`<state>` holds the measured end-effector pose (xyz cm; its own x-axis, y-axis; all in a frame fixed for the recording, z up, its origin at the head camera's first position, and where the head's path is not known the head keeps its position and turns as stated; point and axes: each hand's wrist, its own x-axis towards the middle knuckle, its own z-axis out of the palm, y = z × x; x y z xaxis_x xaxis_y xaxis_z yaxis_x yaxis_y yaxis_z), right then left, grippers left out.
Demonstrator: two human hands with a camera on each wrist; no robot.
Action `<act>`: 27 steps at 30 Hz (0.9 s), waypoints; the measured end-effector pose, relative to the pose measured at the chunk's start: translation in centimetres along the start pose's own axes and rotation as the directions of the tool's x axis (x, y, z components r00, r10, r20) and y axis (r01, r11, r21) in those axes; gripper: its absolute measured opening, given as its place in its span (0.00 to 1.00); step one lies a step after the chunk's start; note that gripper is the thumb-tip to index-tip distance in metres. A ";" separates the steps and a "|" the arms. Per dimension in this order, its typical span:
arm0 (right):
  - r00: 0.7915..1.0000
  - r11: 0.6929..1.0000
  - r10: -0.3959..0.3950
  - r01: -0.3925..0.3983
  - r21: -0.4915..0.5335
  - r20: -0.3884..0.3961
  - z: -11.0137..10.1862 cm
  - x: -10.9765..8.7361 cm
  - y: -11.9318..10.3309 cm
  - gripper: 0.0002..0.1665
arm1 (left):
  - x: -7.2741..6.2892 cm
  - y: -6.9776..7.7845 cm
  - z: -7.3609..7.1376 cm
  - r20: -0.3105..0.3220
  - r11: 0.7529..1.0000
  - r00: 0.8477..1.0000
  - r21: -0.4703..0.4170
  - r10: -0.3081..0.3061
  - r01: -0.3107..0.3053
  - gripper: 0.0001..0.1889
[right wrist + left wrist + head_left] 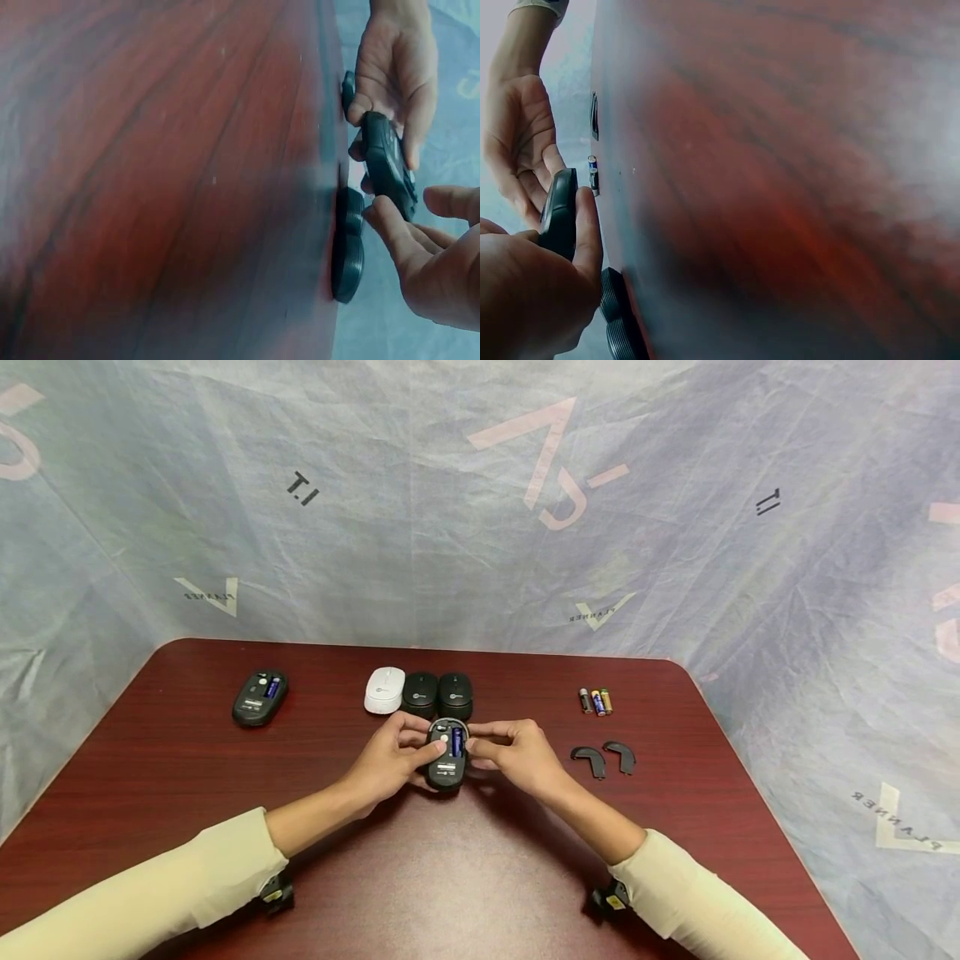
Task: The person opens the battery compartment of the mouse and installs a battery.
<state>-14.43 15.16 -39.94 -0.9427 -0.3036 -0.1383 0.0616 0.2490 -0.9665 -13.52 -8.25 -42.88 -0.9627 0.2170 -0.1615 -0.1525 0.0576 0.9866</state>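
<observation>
Underside up, a black computer mouse (447, 772) is held over the middle of the table, a blue battery (457, 742) lying in its uncovered slot. My left hand (387, 762) grips its left side, thumb on the underside and fingers beneath. At the opposite side is my right hand (527, 758); in the right wrist view its fingertips (384, 206) are at the edge of the mouse (386, 161), while its thumb stands apart. The left wrist view shows the mouse (560, 217) edge-on between both hands.
Behind the hands stand a white mouse (385, 691) and two black mice (420, 693) in a row. Another upturned mouse (259, 698) with a blue battery lies far left. Three loose batteries (597, 702) and two curved black covers (590, 760) lie on the right of the table (337, 893).
</observation>
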 end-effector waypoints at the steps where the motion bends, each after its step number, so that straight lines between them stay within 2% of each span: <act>1: 1.000 1.000 0.005 -0.005 0.000 0.015 0.2 0.0 0.0 0.21 | -0.1 0.0 -0.1 -0.012 1.000 1.000 0.001 -0.004 0.004 0.24; 7: 0.994 1.000 0.019 -0.020 0.010 0.103 1.2 0.0 0.3 0.27 | -0.8 -0.2 -1.2 -0.078 0.998 0.997 0.051 -0.029 0.033 0.22; 14: 0.982 0.998 0.044 -0.053 0.046 0.184 2.9 0.2 0.3 0.31 | -1.6 -0.7 -2.9 -0.094 0.996 0.995 0.077 -0.043 0.051 0.26; 20: 0.970 0.997 0.066 -0.074 0.024 0.235 4.5 0.6 0.0 0.35 | -2.5 -0.8 -4.4 -0.117 0.991 0.989 0.089 -0.088 0.099 0.27; 27: 0.958 0.994 0.078 -0.097 0.055 0.276 6.2 1.5 -0.4 0.38 | -3.1 -0.7 -6.1 -0.139 0.986 0.988 0.141 -0.073 0.092 0.28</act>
<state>-13.85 8.96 -41.14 -0.8078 -0.5251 -0.2677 0.1705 0.2265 -0.9590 -11.81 -14.94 -42.90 -0.9708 0.0748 -0.2281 -0.2077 0.2145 0.9544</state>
